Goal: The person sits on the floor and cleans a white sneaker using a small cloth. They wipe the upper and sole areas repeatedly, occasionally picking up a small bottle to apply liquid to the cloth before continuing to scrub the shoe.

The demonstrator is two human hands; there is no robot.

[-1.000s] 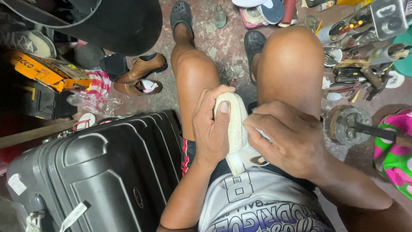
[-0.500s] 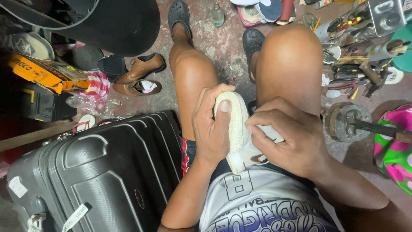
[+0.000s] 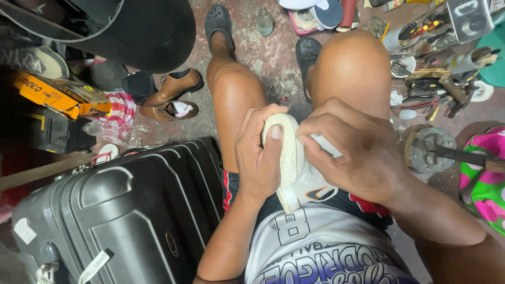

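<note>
I see soft, even light from above, knees (image 3: 347,68) brightly lit with mild glare, the floor's upper left corner sunk in deep shadow, black suitcase (image 3: 131,210) showing faint sheen, sharp centre, slight wide-angle stretch and softness toward the edges

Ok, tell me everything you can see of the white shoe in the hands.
The white shoe lies on its side over the person's lap, its pale, finely textured sole facing the left hand, toe away from the body. The upper looks like white cloth or leather with a dark curved mark near the heel. The left hand grips the sole edge; the right hand presses the upper.
</note>
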